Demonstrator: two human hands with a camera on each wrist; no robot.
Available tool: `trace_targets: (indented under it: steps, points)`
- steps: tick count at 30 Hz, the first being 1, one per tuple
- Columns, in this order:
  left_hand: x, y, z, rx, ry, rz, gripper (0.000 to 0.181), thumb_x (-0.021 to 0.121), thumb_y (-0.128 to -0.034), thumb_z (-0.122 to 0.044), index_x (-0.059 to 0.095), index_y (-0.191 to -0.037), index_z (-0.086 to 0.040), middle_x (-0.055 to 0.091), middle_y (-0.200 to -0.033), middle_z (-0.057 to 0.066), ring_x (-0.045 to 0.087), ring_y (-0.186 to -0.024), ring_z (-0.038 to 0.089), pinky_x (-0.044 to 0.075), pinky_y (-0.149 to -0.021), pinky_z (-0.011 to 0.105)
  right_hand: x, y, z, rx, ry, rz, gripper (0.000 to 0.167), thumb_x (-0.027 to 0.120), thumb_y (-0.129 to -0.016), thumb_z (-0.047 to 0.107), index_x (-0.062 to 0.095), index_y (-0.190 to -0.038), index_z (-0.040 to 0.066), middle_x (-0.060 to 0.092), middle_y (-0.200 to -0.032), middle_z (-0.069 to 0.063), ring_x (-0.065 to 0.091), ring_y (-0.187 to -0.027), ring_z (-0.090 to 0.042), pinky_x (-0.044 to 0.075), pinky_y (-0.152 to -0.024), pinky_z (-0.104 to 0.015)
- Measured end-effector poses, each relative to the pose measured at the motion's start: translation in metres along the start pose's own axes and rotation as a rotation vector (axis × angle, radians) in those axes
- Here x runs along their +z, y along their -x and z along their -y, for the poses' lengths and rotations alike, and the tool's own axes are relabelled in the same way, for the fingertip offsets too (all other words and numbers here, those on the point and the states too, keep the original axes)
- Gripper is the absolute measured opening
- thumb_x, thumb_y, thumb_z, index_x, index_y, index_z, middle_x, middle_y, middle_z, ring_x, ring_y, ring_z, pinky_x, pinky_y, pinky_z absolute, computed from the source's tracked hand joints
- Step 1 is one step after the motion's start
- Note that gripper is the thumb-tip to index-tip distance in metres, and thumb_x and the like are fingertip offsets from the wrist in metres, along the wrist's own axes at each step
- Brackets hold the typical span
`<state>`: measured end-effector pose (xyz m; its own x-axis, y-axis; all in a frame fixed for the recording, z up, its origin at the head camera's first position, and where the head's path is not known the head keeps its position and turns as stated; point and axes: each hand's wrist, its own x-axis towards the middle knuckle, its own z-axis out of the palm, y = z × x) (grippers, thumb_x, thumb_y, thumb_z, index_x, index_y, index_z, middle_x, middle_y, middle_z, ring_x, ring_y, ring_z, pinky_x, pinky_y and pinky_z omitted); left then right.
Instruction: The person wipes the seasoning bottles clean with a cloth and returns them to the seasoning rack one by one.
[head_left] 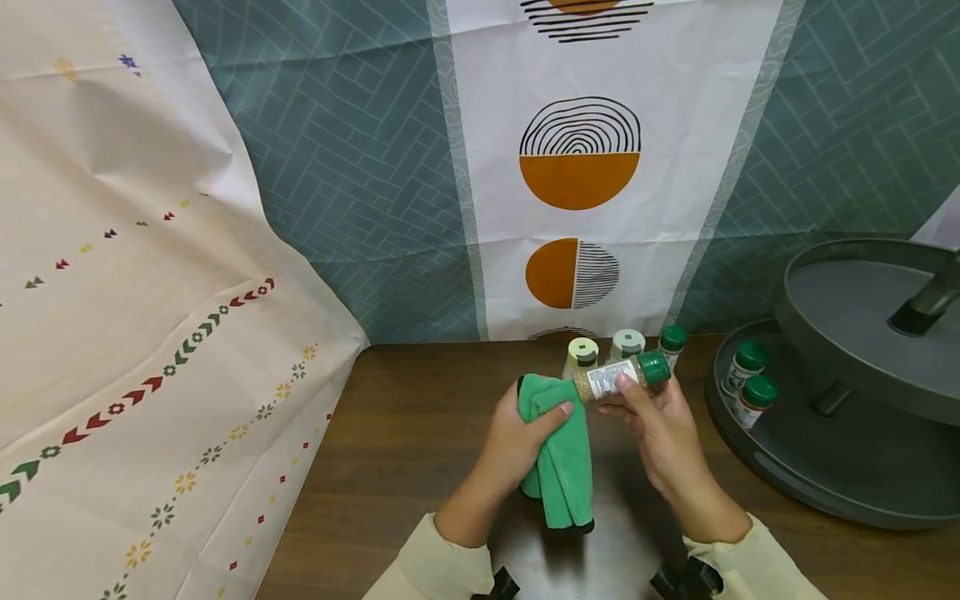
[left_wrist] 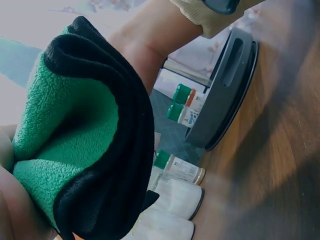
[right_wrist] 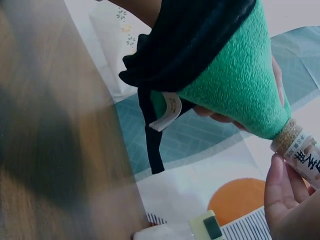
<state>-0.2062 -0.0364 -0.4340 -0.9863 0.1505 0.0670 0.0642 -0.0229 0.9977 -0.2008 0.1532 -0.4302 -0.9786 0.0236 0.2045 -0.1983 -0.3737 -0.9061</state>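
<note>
My left hand (head_left: 517, 437) grips a folded green cloth (head_left: 562, 450) with black edging; in the left wrist view the cloth (left_wrist: 75, 135) fills much of the frame. In my right hand (head_left: 660, 429) I hold a spice jar (head_left: 611, 379) with a green cap, tilted nearly sideways above the table. The cloth touches the jar's base end. Seen from the right wrist, the jar (right_wrist: 300, 150) has a white label and sesame-like seeds inside, and the cloth (right_wrist: 240, 75) wraps against its end. Part of my left hand is hidden behind the cloth.
Behind the hands stand a yellow-lidded container (head_left: 582, 352), a white-lidded container (head_left: 627, 342) and another green-capped jar (head_left: 672, 337). At right is a dark two-tier round tray (head_left: 825, 467); two green-capped jars (head_left: 750, 357) sit on its lower tier. A patterned cloth (head_left: 225, 467) covers the left side.
</note>
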Motion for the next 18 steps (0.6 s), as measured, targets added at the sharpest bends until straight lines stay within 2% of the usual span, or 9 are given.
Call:
trace_targets:
  steps: [4,11,18]
  points:
    - [0.001,0.002,-0.001,0.022,0.004,-0.002,0.039,0.075,-0.0903,-0.020,0.059,-0.124,-0.008,0.069,-0.108,0.009,0.070,-0.089,0.012,0.059,-0.079,0.029,-0.001,-0.001,0.003,0.015,0.020,-0.028,0.035,0.052,-0.105,0.010,0.043,-0.138,0.016,0.064,-0.110,0.004,0.069,-0.088,-0.008,0.060,-0.078,-0.024]
    - [-0.001,0.002,-0.006,0.052,0.029,-0.027,0.038,0.076,-0.0900,-0.018,0.060,-0.123,-0.007,0.069,-0.110,0.010,0.070,-0.090,0.012,0.059,-0.080,0.029,-0.002,-0.002,0.008,-0.006,0.046,-0.047,0.035,0.054,-0.103,0.005,0.047,-0.135,0.016,0.063,-0.108,0.004,0.065,-0.087,-0.007,0.058,-0.077,-0.023]
    - [-0.006,0.006,-0.017,0.063,0.055,-0.054,0.040,0.076,-0.0896,-0.018,0.060,-0.125,-0.008,0.069,-0.112,0.009,0.070,-0.091,0.013,0.060,-0.082,0.031,-0.011,-0.002,0.013,-0.002,0.130,-0.062,0.040,0.056,-0.102,0.004,0.048,-0.139,0.018,0.062,-0.112,0.005,0.059,-0.097,-0.007,0.053,-0.082,-0.020]
